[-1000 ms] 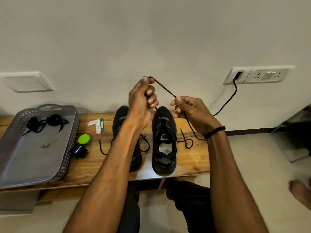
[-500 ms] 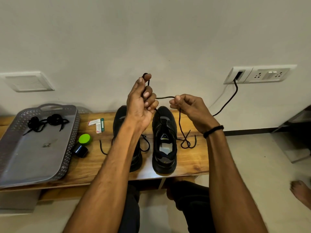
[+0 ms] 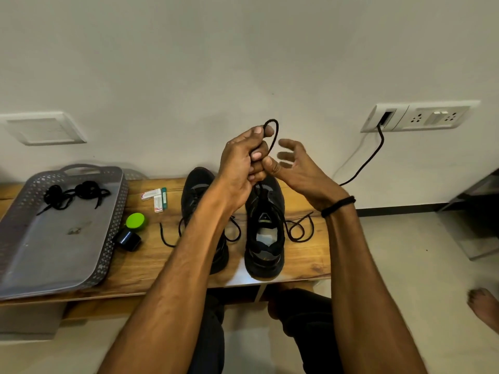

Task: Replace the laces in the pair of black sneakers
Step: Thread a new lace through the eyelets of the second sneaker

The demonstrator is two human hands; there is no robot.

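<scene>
— Above the wooden bench (image 3: 151,260), where are the hands, and what do they hold?

— Both are raised over the right-hand sneaker (image 3: 266,238); the left hand (image 3: 240,163) grips the black lace (image 3: 274,136) in curled fingers, with a small loop standing up past the fingertips; the lace drops from that fist onto the sneaker's front; its loose end lies coiled on the bench just beside that sneaker.

— And the right hand (image 3: 297,168)?

— Fingers spread wide and slightly blurred, holding nothing that shows; its thumb lies against the left hand's fingers, close by the lace; whether it touches the lace I cannot tell; a black wristband (image 3: 337,206) circles that wrist.

— What differs from half a second ago?

— Then the right hand pinched the lace, and a short span ran level between the two hands; now that pinch is released, the hands have closed together, and the loop above the left hand stands taller; the coil on the bench has changed shape; both sneakers and the tray lie as before.

— Any writing to read?

— Two small cartons (image 3: 155,197), white with red and green, lie near the left-hand sneaker (image 3: 194,190); their print is too small to read; a pale mark on the right-hand sneaker's tongue is likewise unreadable; the grey tray (image 3: 16,238) holds a tangle of old laces (image 3: 73,194); a black cable (image 3: 370,160) hangs from the wall socket (image 3: 421,117).
</scene>
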